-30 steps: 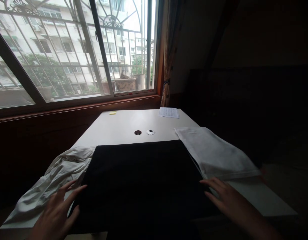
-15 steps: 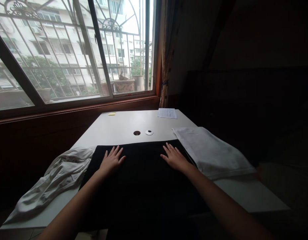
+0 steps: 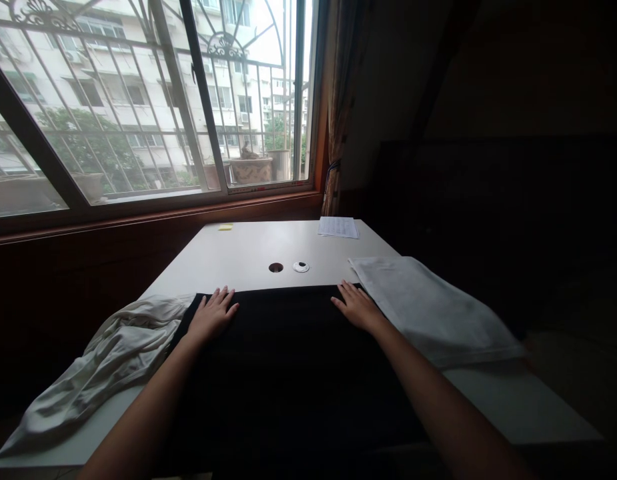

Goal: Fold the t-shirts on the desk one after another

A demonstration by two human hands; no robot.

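Note:
A black cloth (image 3: 283,360) lies spread flat across the near part of the white table (image 3: 258,247). Whether it is a garment I cannot tell. My left hand (image 3: 213,315) rests palm down near its far left corner, fingers spread. Near the far right corner, my right hand (image 3: 355,307) lies flat on the same cloth, its fingers stretched out. A crumpled white cloth (image 3: 118,350) lies beside the black one on the left. On the right is a smoother white cloth (image 3: 433,310), its left edge close to my right hand.
Printed papers (image 3: 338,227) and a yellow note (image 3: 225,227) lie at the table's far edge. A round hole (image 3: 275,267) and a white round cap (image 3: 301,267) are in the middle. Beyond stand a barred window (image 3: 153,113) and a tied curtain (image 3: 333,160).
My hands have moved apart and outward, the left one to the left and the right one slightly right, toward the black cloth's far corners. Its far edge looks straighter.

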